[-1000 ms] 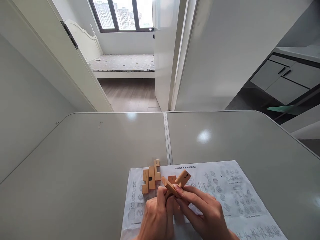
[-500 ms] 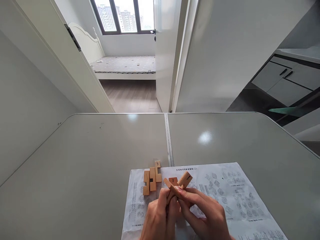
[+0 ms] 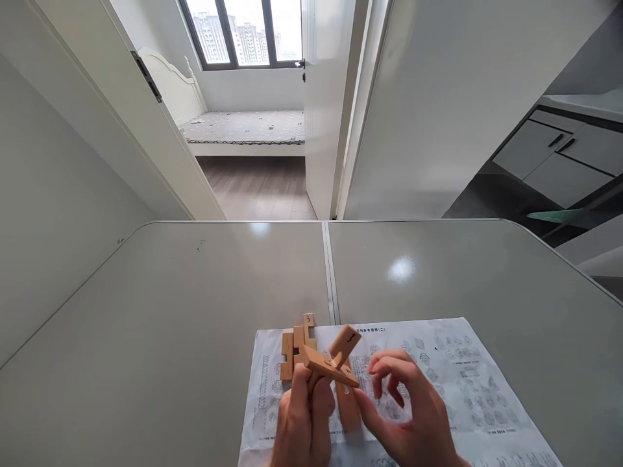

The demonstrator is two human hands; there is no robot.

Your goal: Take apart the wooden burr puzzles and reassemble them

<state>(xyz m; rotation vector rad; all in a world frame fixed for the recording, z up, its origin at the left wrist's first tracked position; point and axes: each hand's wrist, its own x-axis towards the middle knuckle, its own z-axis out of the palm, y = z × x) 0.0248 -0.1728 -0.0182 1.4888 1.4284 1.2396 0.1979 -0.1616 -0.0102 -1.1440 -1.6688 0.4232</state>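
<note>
My left hand (image 3: 304, 415) grips a few wooden puzzle pieces (image 3: 325, 365) that cross one another, above the printed sheet. One flat piece slants across the front, and a numbered piece (image 3: 345, 344) sticks up behind it, tilted right. Beneath them another wooden bar (image 3: 348, 412) points toward me; I cannot tell whether it is joined to the held ones. My right hand (image 3: 413, 408) is open, fingers curled and apart, with its thumb tip at the right end of the slanted piece. Left of the hands, several notched wooden pieces (image 3: 287, 357) lie side by side, one marked 3.
The printed sheet (image 3: 467, 389) with puzzle drawings lies under my hands. It rests on a grey table (image 3: 170, 337) with a metal seam (image 3: 329, 272) down the middle. Beyond the far edge are an open door (image 3: 326, 117) and a bed (image 3: 248, 126).
My right hand has loosened from the wooden pieces and drawn to the right, fingers spreading. The held pieces have turned and shifted slightly left, so the slanted one shows more of its face.
</note>
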